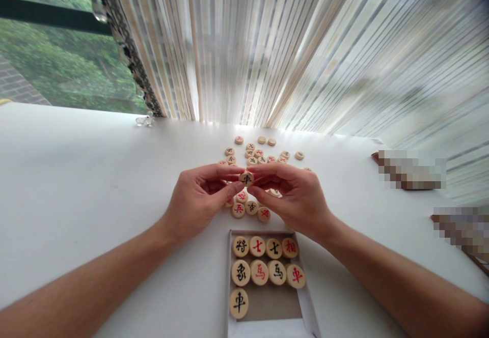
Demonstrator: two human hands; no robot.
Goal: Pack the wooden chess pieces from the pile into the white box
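A round wooden chess piece (pixel 247 178) with a black character is held up between my two hands. My left hand (pixel 202 193) pinches it from the left with thumb and fingers. From the right, my right hand (pixel 292 195) has its thumb and fingertips on the same piece. Beneath and beyond the hands, several loose pieces (pixel 238 210) with red or black characters lie on the white table, some hidden by the fingers. Nearer to me is an open box (pixel 228 282) with two full rows of pieces and one black-character piece (pixel 239 303) at the left of the third row.
The white table (pixel 95 175) reaches back to a string curtain (pixel 237 48) and a window at the left. Clear beads (pixel 145 120) rest at its back edge. Two brown-edged, partly blurred objects (pixel 408 172) (pixel 464 236) are at the right.
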